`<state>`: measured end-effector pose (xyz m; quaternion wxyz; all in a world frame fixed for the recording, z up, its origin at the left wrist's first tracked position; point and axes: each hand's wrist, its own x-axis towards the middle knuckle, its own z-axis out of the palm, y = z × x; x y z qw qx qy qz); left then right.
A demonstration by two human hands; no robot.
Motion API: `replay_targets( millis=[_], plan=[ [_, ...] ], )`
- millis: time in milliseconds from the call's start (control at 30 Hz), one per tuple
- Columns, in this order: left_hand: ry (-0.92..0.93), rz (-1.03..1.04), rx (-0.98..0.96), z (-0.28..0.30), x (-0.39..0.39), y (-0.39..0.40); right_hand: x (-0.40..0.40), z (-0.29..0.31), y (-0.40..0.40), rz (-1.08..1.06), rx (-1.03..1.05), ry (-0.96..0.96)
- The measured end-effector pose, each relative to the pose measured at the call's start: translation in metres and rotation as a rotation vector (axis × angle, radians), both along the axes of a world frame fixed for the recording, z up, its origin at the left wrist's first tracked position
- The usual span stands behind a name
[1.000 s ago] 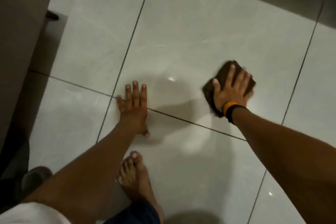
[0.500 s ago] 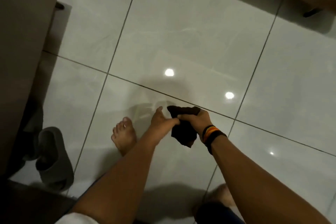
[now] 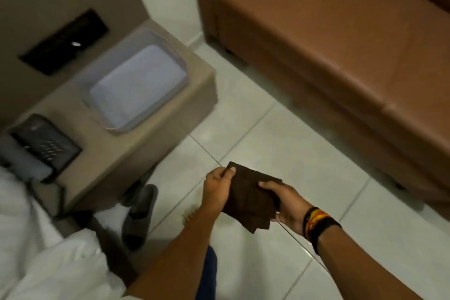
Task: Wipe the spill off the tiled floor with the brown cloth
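The brown cloth (image 3: 250, 200) is folded and held in the air above the pale tiled floor (image 3: 304, 153), in front of my body. My left hand (image 3: 216, 187) pinches its upper left corner between thumb and fingers. My right hand (image 3: 287, 202), with striped bands at the wrist, grips its right edge from below. No spill shows on the tiles in this blurred view.
A beige bedside table (image 3: 146, 134) stands at the left with a clear tray (image 3: 136, 85) and a black telephone (image 3: 46, 146) on it. A brown couch (image 3: 341, 44) fills the upper right. A grey slipper (image 3: 138, 217) and my bare foot (image 3: 190, 214) are on the floor; white bedding (image 3: 48, 263) lies lower left.
My right hand lifted the cloth off the floor and my left hand left the tile to grasp it. The view rose from the floor to the table and couch.
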<state>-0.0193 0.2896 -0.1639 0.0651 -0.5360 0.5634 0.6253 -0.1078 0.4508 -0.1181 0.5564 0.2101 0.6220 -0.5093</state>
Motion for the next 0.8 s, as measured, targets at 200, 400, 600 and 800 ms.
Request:
replay_targets(
  millis=[200,400,600,800],
  plan=[
    [0.027,0.185,-0.353,0.023,0.009,-0.136,-0.025,0.026,-0.16,0.259,0.008,0.157],
    [0.107,0.472,-0.458,0.025,-0.006,-0.302,-0.049,0.02,-0.358,0.185,-0.068,0.443],
    [0.123,0.451,-0.191,0.021,-0.032,-0.387,-0.085,0.006,-0.472,0.246,-0.021,0.577],
    [-0.072,0.274,-0.472,0.024,-0.042,-0.348,-0.085,0.03,-0.441,0.253,-0.016,0.634]
  ],
)
